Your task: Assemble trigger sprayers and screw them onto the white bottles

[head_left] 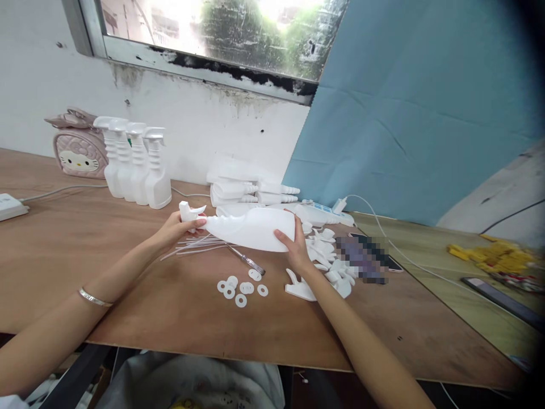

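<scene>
A white plastic spray bottle (251,227) lies sideways in the air above the table, its neck toward the left. My left hand (177,225) is closed around the collar of a white trigger spray head (190,212) at the bottle's neck. Whether the head is screwed on cannot be seen, since fingers cover the joint. At the other end, my right hand (297,248) grips the bottle's base, thumb on the near side. Below the bottle lie thin white tubes (191,245), a metal tweezer-like tool (247,261) and several flat white washers (240,300).
Several white spray bottles with heads (158,170) stand at the back left, beside a pink bag (80,150). More bottles (232,190) lie stacked by the wall. Loose trigger heads (340,278) are heaped right, near a power strip (317,214) and a phone (502,301).
</scene>
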